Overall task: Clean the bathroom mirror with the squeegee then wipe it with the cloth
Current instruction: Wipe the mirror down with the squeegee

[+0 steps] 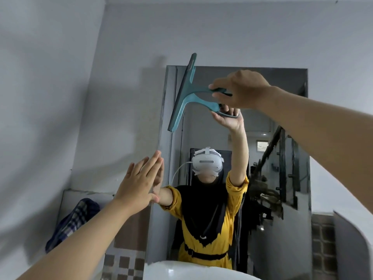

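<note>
The right hand [242,88] is raised high, its fingers curled round the handle of the teal squeegee [186,92]; the hand hides most of that handle. The blade stands tilted along the mirror's [282,199] upper left edge, its top end reaching past the frame; whether it touches the glass is hard to tell. The left hand [139,182] is flat, fingers straight and together, against the mirror's left edge. A checked cloth [74,221] hangs on the wall at lower left, partly hidden behind the left forearm. A white sink [181,271] is cut off below.
</note>
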The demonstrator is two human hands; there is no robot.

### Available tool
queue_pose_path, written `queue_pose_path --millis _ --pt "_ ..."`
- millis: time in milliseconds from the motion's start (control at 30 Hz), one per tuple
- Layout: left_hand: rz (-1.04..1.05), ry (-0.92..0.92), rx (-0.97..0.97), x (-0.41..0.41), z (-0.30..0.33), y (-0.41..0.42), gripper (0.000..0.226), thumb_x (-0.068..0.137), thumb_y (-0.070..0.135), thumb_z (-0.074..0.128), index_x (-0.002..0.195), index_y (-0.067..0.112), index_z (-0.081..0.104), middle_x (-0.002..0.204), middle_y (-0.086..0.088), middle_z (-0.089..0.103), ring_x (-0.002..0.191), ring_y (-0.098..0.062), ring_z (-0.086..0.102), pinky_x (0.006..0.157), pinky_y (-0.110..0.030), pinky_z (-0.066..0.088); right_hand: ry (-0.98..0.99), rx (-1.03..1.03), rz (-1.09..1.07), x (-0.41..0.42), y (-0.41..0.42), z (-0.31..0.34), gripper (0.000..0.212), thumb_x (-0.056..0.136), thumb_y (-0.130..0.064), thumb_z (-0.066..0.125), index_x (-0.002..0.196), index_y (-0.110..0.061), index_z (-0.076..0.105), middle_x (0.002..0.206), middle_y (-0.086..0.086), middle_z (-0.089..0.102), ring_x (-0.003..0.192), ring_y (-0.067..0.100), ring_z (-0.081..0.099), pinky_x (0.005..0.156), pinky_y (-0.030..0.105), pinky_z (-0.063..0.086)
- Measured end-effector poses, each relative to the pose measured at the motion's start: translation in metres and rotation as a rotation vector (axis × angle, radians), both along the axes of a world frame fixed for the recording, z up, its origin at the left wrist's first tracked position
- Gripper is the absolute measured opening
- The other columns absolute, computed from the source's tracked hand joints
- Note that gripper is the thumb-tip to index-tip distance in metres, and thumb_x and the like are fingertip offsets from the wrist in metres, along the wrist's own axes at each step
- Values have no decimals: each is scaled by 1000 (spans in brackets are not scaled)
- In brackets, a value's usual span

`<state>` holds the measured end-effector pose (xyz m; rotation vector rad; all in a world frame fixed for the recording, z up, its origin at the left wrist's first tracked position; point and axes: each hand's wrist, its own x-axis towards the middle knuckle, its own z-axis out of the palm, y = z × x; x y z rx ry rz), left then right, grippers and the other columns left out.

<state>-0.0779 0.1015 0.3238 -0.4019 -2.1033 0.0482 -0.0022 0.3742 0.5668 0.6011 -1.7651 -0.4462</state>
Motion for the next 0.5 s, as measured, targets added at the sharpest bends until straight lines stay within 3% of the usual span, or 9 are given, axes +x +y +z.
queue_pose_path --millis 167,300,500 --pt "-19 8 10 3 1 1 109 66 57 60 146 15 -2 155 0 -11 141 -30 13 112 -46 7 3 -28 -30 -1 3 -5 36 97 -44 43 128 -30 54 92 10 63 74 22 50 63 30 37" --pt "-49 -3 36 5 2 3 109 67 60 54 145 17 -7 154 2 -17 142 -28 6 111 -42 -1 -21 -123 39 -8 8 -11 34 96 -43 46 126 -32 56 90 4 58 78 22 51 65 30 37" --pt "-26 9 18 8 2 2 118 65 47 75 145 19 -7 154 4 -16 142 -29 11 110 -43 3 4 -129 131 -15 22 -12 31 94 -42 52 121 -29 61 91 3 67 72 17 51 61 28 38"
